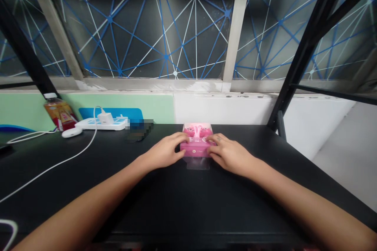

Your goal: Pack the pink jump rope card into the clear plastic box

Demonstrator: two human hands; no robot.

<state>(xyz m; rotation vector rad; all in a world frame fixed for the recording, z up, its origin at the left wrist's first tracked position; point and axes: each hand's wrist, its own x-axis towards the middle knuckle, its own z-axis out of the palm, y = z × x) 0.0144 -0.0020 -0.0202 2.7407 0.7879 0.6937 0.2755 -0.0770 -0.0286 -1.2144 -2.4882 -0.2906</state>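
A small pink box [194, 150] lies near the far edge of the black desk, with printed marks on its front. Pink and white contents that I cannot make out exactly [198, 130] show at its far part. A clear plastic flap [198, 163] sticks out toward me from the box's near side. My left hand [167, 150] grips the box's left side, thumb at the near corner and fingers on top. On the right side, my right hand [228, 153] holds it with bent fingers; a ring is on one finger.
Left on the black desk [176, 204] are a bottle [61, 111], a white power strip [101, 124] with a charger [105, 118], a white cable [73, 157] and a blurred-out dark item [139, 130]. Black metal posts [300, 55] stand at both sides, before a patterned window [141, 27].
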